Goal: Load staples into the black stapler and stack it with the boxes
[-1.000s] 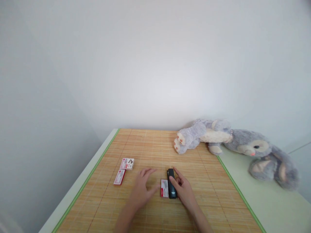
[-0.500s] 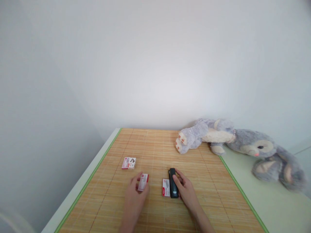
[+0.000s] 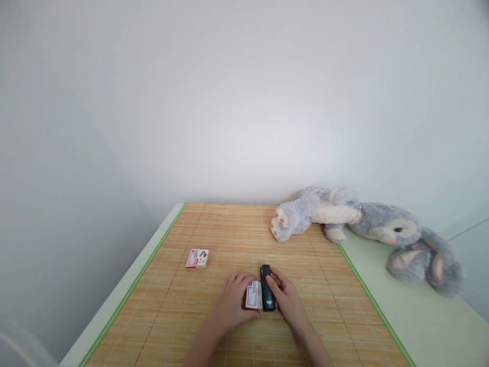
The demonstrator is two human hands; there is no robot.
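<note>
My left hand (image 3: 236, 302) curves its fingers and thumb round a small white-and-red box (image 3: 252, 295), probably of staples. That box lies against or partly over another small flat box (image 3: 260, 296), of which only a pale strip shows; I cannot tell whether one rests on the other. Directly to the right a black stapler (image 3: 267, 288) lies lengthwise on the mat. My right hand (image 3: 282, 295) grips the stapler from its right side, thumb on top. Further back on the left lie white-and-red boxes (image 3: 197, 258), side by side or as one pack.
A bamboo mat (image 3: 237, 229) with a green border covers much of the pale table (image 3: 428, 311). A grey plush rabbit (image 3: 336, 211) lies along the back right, partly over the mat. A white wall (image 3: 244, 102) stands behind.
My left hand has carried its box to the right, up to the stapler and the flat box beside it. My right hand stays on the stapler. The view has shifted slightly.
</note>
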